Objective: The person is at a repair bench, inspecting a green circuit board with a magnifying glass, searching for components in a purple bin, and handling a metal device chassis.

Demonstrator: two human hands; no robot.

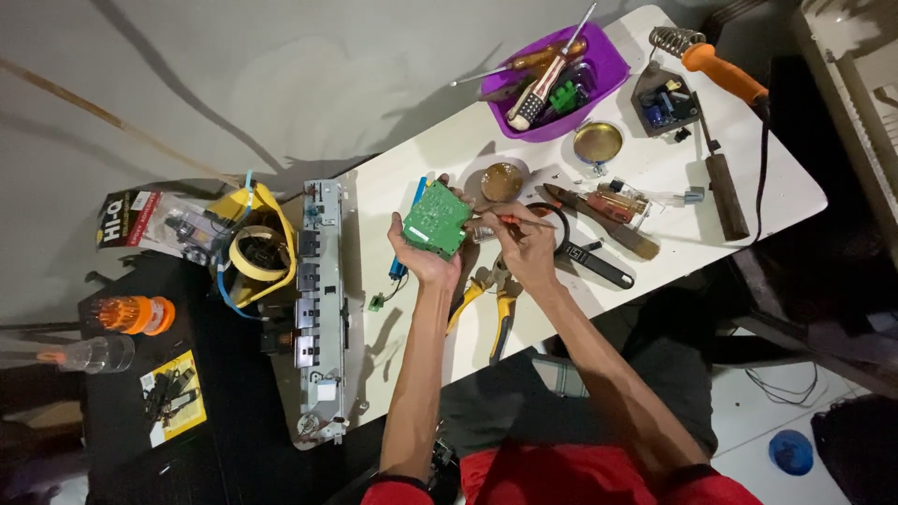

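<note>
A green board [436,220] is being held in the left hand [423,257], its fingers wrapped narrowly around the board's lower edge. A thin tool [524,221] is being pinched in the fingers of the right hand [524,245], just beside the board. Yellow pliers [494,313] are lying under both hands on the bench [430,150].

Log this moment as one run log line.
left hand: holds square green circuit board | right hand: holds thin orange-handled tool | under hands: yellow-handled pliers
</note>
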